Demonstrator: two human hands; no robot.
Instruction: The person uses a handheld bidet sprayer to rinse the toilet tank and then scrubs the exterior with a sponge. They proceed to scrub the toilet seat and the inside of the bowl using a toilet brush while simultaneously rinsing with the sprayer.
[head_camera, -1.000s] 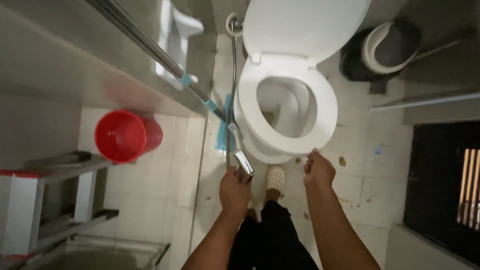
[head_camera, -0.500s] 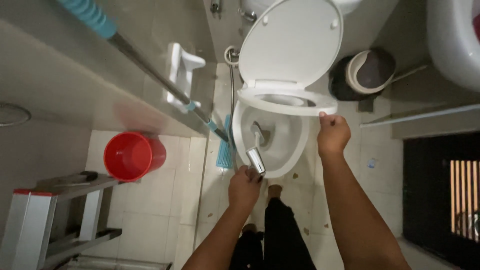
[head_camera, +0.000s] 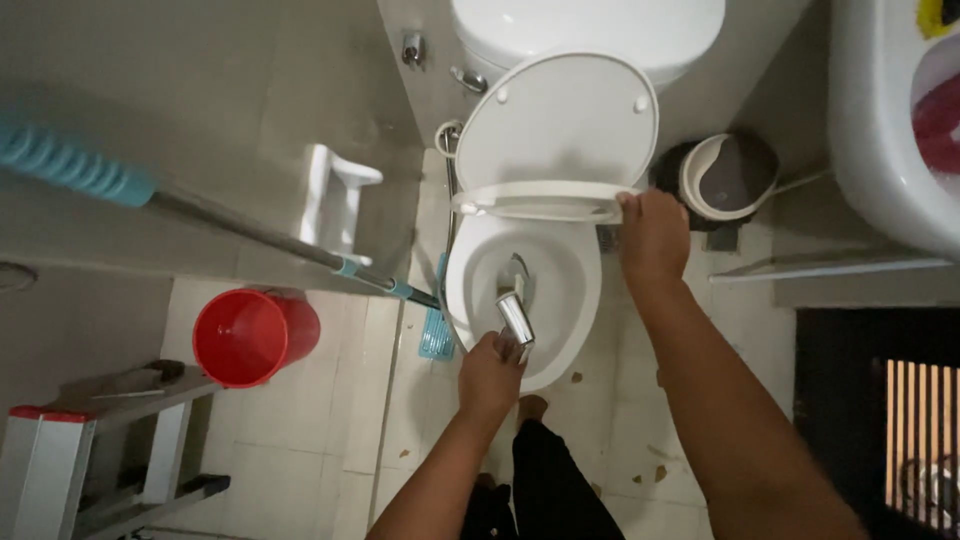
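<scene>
The left hand (head_camera: 490, 375) has its grip clamped on one chrome spray nozzle (head_camera: 515, 318) aimed over the front of the one toilet bowl (head_camera: 560, 300), while the right hand (head_camera: 652, 235) pinches the one raised seat ring (head_camera: 540, 200) at its right edge, just above the bowl. If those fingers slip, the ring could drop onto the nozzle, or spray could splash out past the rim. Left of the bowl stand one red bucket (head_camera: 250, 335) and one mop (head_camera: 250, 235); right of it, one bin (head_camera: 725, 180).

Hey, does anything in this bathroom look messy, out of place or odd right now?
Yes. Small brown scraps lie scattered on the pale floor tiles in front of the toilet bowl. A long-handled mop leans slantwise across the room beside the bowl. The toilet seat is half raised, held by the right hand; the left hand grips a chrome sprayer.
</scene>
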